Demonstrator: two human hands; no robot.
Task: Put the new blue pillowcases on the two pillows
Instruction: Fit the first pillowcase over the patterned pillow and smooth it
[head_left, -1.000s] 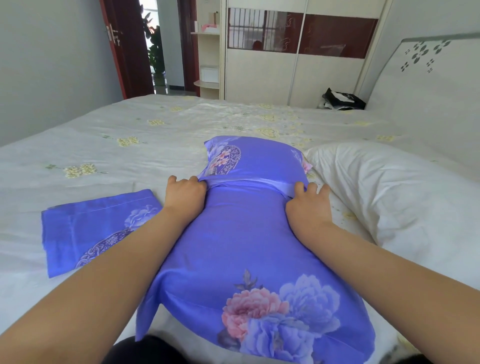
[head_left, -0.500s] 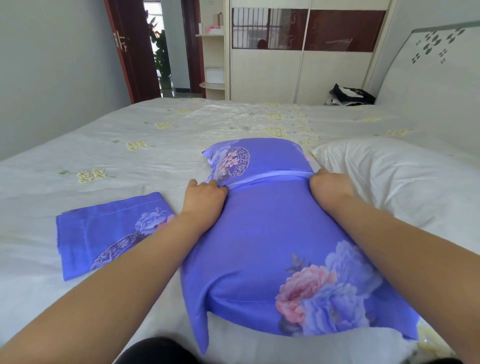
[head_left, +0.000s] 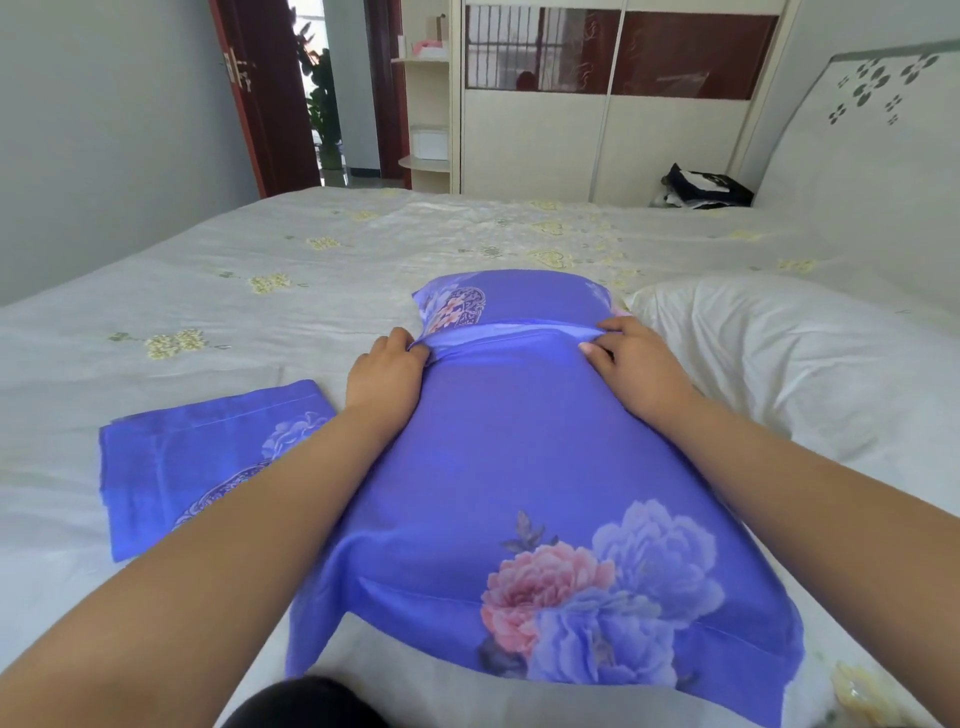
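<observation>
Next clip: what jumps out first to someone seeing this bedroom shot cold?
The blue flowered pillow in the middle of the bed draws the eye, with the left hand and right hand gripping the pillowcase's fold at its far end. To its left lies a folded blue pillowcase, flat on the sheet. To its right a bare white pillow waits by the headboard.
</observation>
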